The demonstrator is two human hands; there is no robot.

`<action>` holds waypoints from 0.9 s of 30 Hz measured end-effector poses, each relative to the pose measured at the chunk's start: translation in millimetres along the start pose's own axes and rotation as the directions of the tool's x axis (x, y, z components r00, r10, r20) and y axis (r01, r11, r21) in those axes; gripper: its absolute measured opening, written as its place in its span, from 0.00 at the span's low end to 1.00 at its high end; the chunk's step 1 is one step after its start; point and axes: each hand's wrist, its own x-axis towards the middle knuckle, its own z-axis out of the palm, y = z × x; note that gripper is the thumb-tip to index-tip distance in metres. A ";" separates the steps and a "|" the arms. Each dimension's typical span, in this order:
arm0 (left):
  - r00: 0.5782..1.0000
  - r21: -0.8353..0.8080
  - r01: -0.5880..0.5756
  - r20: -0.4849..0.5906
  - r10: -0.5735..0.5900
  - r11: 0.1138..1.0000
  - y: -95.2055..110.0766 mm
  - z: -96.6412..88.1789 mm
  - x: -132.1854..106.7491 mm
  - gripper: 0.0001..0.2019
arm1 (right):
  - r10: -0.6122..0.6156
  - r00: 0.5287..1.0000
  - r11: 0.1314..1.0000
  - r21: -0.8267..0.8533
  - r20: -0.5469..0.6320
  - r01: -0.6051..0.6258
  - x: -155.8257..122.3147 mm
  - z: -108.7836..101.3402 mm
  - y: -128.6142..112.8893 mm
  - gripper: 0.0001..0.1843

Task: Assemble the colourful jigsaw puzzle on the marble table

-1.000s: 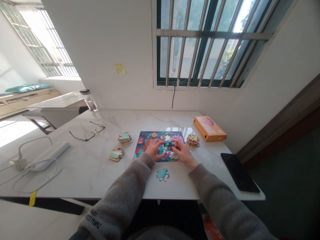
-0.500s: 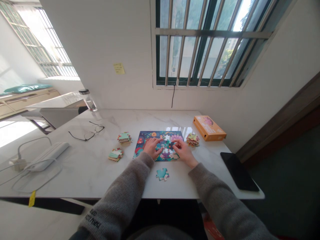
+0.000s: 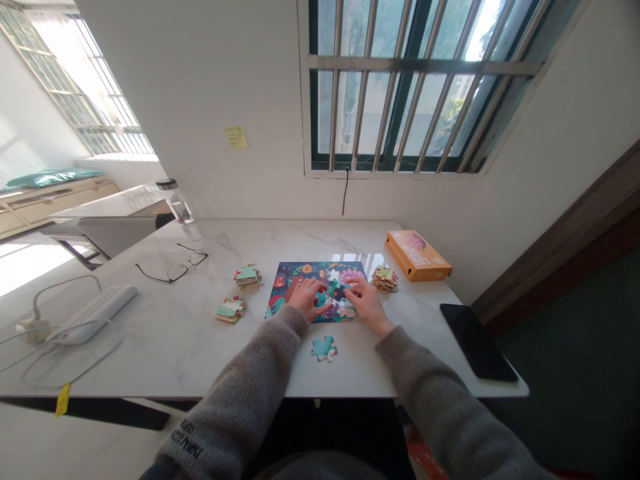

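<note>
A colourful jigsaw puzzle [image 3: 286, 275] lies flat on the table, with white gaps in its right half. My left hand [image 3: 306, 298] rests over its middle, fingers and thumb spread apart. At the right side, my right hand [image 3: 367, 301] has its thumb and fingertips pinched at a dark puzzle piece [image 3: 340, 292]; the fingers partly cover the contact. A loose teal puzzle piece [image 3: 324, 348] lies on the tabletop between my forearms, below the puzzle.
Stacked pieces [image 3: 248, 277] and a second stack [image 3: 231, 309] stand left of the puzzle; another pile [image 3: 385, 279] sits right. Around them are an orange box [image 3: 419, 255], black phone [image 3: 477, 341], eyeglasses [image 3: 178, 270], power strip [image 3: 100, 313] with cables, and bottle [image 3: 176, 201].
My left hand has shifted slightly, its fingers and thumb now a little further right over the puzzle. My right hand stays almost in place at the puzzle's right side.
</note>
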 end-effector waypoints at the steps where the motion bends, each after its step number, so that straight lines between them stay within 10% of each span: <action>1: 1.000 0.000 -0.005 -0.012 0.005 1.000 0.2 -0.2 -0.1 0.13 | -0.015 1.000 1.000 -0.008 0.009 0.015 -0.2 0.3 -0.5 0.16; 9: 0.997 0.000 0.001 -0.080 -0.001 1.000 3.6 -4.5 -0.2 0.16 | -0.086 0.990 0.993 -0.077 0.109 0.094 -0.4 0.7 -0.1 0.24; 27: 0.995 -0.093 -0.100 -0.017 0.098 0.991 -3.0 -1.1 1.2 0.09 | -0.026 0.999 0.999 0.028 0.038 0.025 1.8 -1.3 7.6 0.11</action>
